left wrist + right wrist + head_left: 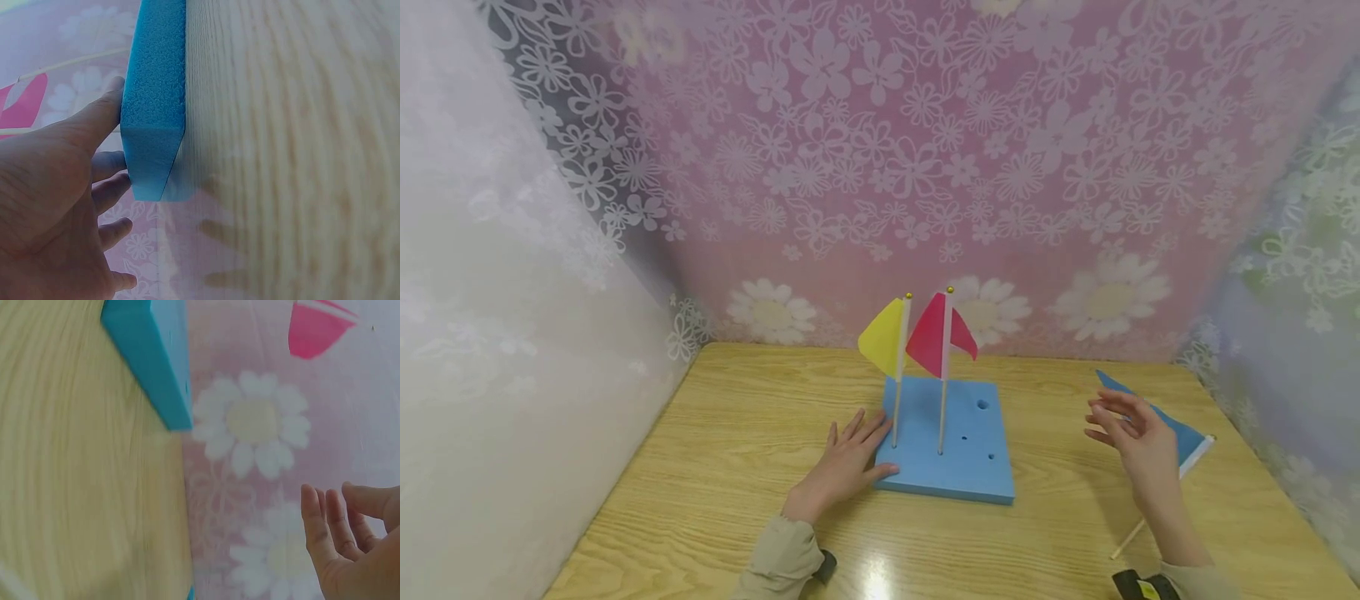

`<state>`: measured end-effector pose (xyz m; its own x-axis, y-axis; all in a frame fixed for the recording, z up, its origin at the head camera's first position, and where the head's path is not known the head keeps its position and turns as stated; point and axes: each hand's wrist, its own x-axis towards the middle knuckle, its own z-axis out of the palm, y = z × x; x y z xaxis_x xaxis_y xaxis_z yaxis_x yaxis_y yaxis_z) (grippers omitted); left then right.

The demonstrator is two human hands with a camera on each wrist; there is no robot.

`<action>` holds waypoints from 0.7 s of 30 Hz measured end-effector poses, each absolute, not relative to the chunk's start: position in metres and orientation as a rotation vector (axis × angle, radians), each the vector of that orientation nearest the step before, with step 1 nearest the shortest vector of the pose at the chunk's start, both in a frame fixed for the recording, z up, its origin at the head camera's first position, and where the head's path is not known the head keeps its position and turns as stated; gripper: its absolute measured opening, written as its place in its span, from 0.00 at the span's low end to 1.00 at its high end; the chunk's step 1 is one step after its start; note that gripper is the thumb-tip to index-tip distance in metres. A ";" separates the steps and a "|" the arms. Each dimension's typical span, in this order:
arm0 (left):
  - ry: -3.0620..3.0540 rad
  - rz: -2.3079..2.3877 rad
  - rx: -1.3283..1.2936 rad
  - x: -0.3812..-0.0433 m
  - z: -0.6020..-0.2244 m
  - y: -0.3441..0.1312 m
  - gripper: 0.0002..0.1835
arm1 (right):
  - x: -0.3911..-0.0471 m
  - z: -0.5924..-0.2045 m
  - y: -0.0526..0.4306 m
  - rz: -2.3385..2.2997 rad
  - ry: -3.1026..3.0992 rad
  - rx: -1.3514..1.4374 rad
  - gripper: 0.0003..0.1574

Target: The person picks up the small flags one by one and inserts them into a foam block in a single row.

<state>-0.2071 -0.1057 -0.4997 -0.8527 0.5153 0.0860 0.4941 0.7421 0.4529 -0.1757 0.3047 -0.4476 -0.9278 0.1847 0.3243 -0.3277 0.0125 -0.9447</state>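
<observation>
A blue foam board [970, 479] lies flat, with a yellow flag [883, 337] and a red flag [929, 337] standing upright in its holes. My left hand [842, 467] rests at the board's left side, fingers spread and thumb on its near-left corner; the left wrist view shows the fingers against the foam [153, 94]. Over the table on the right, my right hand [1142, 442] is raised with loosely bent fingers and nothing in it. Beneath that hand a blue flag [1183, 437] lies on the table, its stick [1126, 540] pointing toward me. The hand and forearm hide part of it.
Several unfilled holes, including a wider one [982, 404], show in the board's right half. The wood-grain table [737, 433] meets a pink flowered backdrop [880, 167] behind, with pale cloth [497, 333] at the left side and more at the right.
</observation>
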 end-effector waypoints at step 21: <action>2.885 0.739 0.837 -0.208 -0.500 -0.107 0.40 | -0.153 -0.480 0.402 0.897 -3.186 -0.229 0.33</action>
<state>-0.2078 -0.1068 -0.5000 -0.8525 0.5160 0.0841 0.4928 0.7394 0.4587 -0.1530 0.4019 -0.4797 -0.9751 0.0845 -0.2051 0.1791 0.8455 -0.5030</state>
